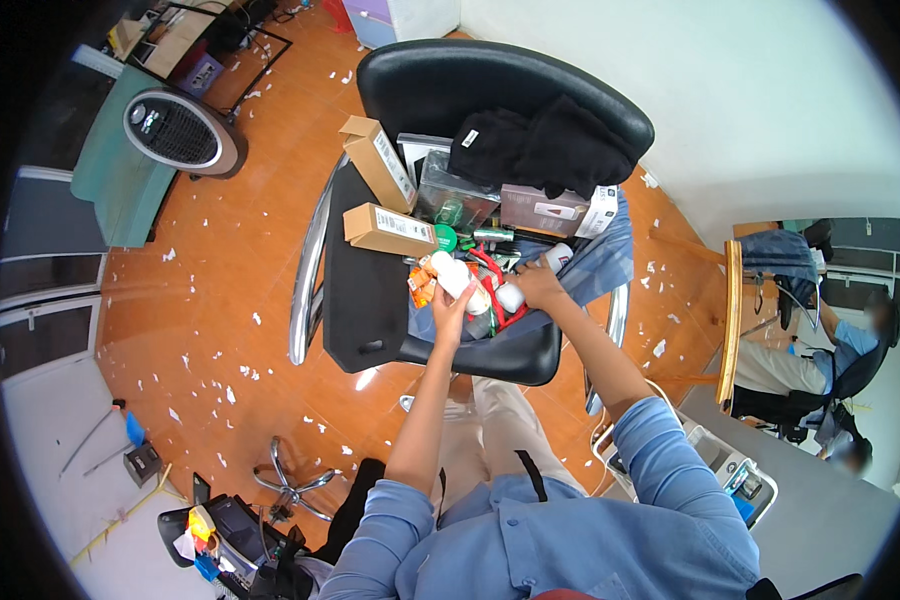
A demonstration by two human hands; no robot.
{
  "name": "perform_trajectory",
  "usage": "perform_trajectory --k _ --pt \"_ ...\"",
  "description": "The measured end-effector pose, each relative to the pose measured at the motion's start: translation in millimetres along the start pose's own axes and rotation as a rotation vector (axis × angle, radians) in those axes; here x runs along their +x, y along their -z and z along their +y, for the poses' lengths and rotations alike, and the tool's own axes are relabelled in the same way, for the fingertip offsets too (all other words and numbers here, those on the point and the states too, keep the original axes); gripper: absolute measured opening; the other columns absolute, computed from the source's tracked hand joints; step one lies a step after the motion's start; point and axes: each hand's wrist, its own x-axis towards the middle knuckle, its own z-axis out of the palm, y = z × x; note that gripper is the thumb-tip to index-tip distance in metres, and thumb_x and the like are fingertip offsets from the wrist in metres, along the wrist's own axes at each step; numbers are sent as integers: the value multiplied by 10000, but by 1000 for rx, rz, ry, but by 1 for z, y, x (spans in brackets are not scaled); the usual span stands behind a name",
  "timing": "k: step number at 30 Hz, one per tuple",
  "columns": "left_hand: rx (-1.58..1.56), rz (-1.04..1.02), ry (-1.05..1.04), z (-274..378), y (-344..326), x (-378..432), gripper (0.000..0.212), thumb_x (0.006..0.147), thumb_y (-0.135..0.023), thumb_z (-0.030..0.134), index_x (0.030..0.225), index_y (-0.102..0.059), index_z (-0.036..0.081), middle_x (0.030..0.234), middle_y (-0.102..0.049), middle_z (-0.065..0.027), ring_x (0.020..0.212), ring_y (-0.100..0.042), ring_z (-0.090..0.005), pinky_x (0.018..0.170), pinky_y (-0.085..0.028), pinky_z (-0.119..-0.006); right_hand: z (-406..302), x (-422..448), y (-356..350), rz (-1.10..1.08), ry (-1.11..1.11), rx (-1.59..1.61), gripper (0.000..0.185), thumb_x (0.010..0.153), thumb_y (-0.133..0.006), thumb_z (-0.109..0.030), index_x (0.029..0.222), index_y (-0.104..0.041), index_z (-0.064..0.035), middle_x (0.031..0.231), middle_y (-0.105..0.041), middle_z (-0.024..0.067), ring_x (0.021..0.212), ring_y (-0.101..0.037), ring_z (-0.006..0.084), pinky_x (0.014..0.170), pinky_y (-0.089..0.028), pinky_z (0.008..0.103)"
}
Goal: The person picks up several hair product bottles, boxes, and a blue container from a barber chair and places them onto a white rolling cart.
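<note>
My left hand grips a white plastic bottle, tilted above a pile of small items on the seat of a black chair. My right hand reaches into a red-trimmed pouch, its fingers beside a rounded white container. Whether those fingers hold anything is hidden. Just beyond them lies a white cylindrical container. Small orange packets are left of the bottle, and a round green lid is behind it. Blue denim cloth lies under the pile.
Two cardboard boxes and a black board occupy the chair's left side. A boxed product and folded black cloth are at the back. An air cooler stands left, a wood-framed mirror right. Paper scraps litter the tiled floor.
</note>
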Motion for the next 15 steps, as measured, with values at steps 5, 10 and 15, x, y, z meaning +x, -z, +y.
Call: perform_trajectory --k 5,10,15 --pt "-14 -17 12 27 15 -27 448 853 -654 122 1247 -472 11 1186 -560 -85 1090 -537 -160 934 -420 -300 -2 -33 37 319 16 284 585 633 -705 -112 1195 -551 -162 1146 -591 103 1124 -525 296 1030 -317 520" --pt "-111 -41 -87 60 24 -47 448 899 -598 139 1289 -415 16 1235 -527 -92 1135 -507 -165 964 -391 -321 -20 -78 78 764 60 1234 506 675 -686 -80 1168 -569 -85 1003 -643 66 961 -620 210 853 -467 326" --pt "-274 -148 -113 143 1 -81 408 966 -467 299 1260 -425 20 1192 -558 -109 1095 -555 -218 937 -434 -349 -40 -108 115 1096 85 2264 349 847 -568 -204 1155 -509 -52 932 -595 98 808 -622 250 737 -528 417"
